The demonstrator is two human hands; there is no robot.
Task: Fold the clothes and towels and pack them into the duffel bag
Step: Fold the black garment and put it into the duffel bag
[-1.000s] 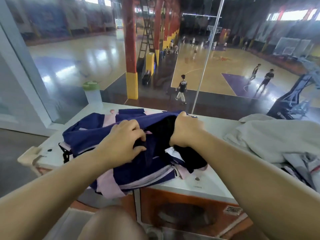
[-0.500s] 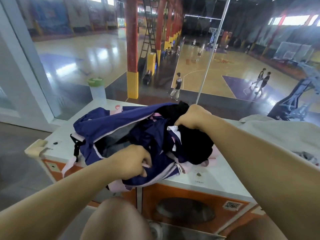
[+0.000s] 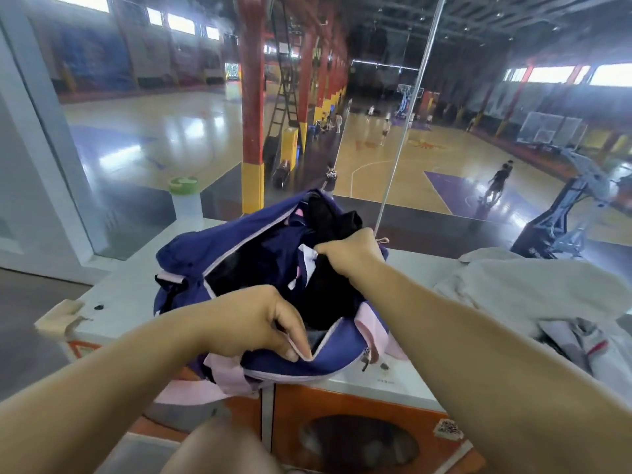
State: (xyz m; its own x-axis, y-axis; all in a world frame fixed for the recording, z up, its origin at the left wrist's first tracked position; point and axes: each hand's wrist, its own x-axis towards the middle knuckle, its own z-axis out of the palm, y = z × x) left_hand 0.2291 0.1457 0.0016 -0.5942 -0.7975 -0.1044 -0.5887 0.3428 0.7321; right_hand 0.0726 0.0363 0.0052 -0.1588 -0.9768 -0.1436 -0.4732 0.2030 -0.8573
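Here's the duffel bag (image 3: 191, 258), navy with pale pink trim, sitting on the white counter top (image 3: 126, 295) right in the middle of the view, its mouth gaping wide towards the camera. Stuffed into that opening is a black garment (image 3: 325, 299), bunched up, part of it down inside the bag and part poking up above the far rim. The right hand (image 3: 352, 253) is on it, fingers clenched tight around a fistful of the black cloth at the far side of the opening, a scrap of white fabric showing just beside the knuckles. The left hand (image 3: 253, 323) has the near side: thumb and curled fingers pinch the pink-piped near edge of the bag, gripping that lip. Just right of that pinch a metal zip pull (image 3: 366, 360) dangles off the bag's corner, and a pink strap (image 3: 222, 376) droops over the front edge of the counter. Off to the right, well apart from the bag, lies a loose heap of pale grey clothes (image 3: 526, 289), unfolded, a red mark showing on one piece low in the pile. Back left, near the glass, stands a clear bottle with a green lid (image 3: 186, 206). Beyond the glass, a basketball hall: wooden courts, red and yellow pillars, a few players out on the floor
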